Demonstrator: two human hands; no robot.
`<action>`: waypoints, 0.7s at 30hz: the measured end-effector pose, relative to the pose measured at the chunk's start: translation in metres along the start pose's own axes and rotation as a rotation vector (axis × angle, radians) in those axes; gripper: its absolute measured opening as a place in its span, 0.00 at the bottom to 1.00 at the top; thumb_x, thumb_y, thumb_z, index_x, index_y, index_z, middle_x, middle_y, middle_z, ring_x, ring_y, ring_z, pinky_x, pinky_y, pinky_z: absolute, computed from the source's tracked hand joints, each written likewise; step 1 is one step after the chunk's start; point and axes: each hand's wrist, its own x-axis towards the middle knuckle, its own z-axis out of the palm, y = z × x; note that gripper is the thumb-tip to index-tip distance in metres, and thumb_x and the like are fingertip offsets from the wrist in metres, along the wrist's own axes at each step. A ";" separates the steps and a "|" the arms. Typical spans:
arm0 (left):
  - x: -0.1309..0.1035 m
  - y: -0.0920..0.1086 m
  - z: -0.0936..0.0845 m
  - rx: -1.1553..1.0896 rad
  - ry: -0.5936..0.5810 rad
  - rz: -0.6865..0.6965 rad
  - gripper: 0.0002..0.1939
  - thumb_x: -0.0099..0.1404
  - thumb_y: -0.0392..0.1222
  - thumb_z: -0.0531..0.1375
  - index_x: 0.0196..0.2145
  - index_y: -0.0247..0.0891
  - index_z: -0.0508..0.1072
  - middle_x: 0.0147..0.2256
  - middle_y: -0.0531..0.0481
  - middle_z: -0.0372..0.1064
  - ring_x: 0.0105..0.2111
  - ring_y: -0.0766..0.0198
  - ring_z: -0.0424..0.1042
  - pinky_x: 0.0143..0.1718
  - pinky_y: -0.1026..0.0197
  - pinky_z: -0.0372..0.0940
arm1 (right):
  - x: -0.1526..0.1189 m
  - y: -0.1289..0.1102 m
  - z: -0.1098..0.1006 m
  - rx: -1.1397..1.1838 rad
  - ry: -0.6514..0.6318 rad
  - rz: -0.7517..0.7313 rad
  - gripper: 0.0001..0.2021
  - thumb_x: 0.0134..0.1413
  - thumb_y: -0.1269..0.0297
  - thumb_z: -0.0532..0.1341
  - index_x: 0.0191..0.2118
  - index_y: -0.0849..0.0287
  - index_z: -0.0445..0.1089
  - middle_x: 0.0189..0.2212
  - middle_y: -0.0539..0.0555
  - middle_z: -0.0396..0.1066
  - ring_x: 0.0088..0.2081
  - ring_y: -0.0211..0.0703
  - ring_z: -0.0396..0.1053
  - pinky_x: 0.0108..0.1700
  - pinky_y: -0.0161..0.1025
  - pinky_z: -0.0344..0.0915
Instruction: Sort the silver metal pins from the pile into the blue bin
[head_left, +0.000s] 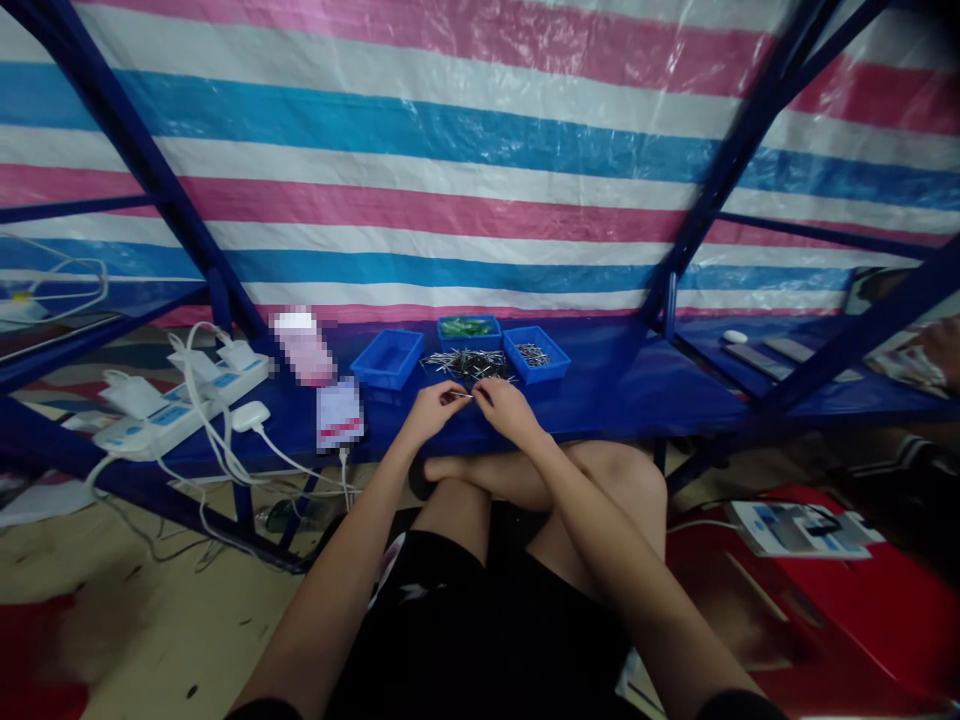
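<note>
My left hand [436, 410] and my right hand [501, 404] meet over the front of the blue table, fingertips pinched close together. Between them runs a thin whitish stick-like piece [460, 395], too small to name; both hands appear to grip it. Just beyond my fingers lies a loose pile of thin black and silvery-white pieces [476, 364]. A blue tray [566, 362] to the right of the pile holds many small silvery pieces. Behind the pile, another blue tray [470, 344] contains something green. A third blue tray [386, 378] stands to the left.
At the left, a white power strip [169, 420] has several plugs and trailing cables, beside a white charger [250, 416]. Two blurred-out objects lie near the left tray. Blue metal posts [705, 200] frame the table. On the right, a red stool [847, 590] carries another power strip [780, 530].
</note>
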 end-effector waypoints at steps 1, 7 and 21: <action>0.000 0.000 0.000 0.004 -0.005 0.001 0.12 0.57 0.47 0.58 0.33 0.37 0.73 0.30 0.50 0.72 0.28 0.64 0.68 0.31 0.63 0.63 | 0.000 0.000 0.001 -0.015 -0.019 -0.004 0.09 0.60 0.65 0.50 0.38 0.59 0.67 0.35 0.55 0.69 0.39 0.41 0.65 0.41 0.34 0.58; 0.001 -0.001 0.000 -0.053 -0.004 0.036 0.11 0.58 0.46 0.57 0.33 0.36 0.71 0.31 0.49 0.71 0.32 0.63 0.69 0.34 0.63 0.64 | -0.002 -0.001 0.005 -0.024 -0.076 -0.029 0.09 0.60 0.67 0.49 0.38 0.59 0.67 0.35 0.56 0.69 0.39 0.41 0.66 0.40 0.34 0.59; 0.002 -0.002 -0.002 -0.047 0.035 0.010 0.12 0.58 0.46 0.57 0.35 0.35 0.72 0.32 0.47 0.71 0.33 0.62 0.70 0.34 0.62 0.65 | 0.002 0.007 -0.002 0.028 0.009 -0.026 0.08 0.60 0.67 0.51 0.40 0.60 0.66 0.36 0.55 0.69 0.39 0.40 0.66 0.41 0.34 0.59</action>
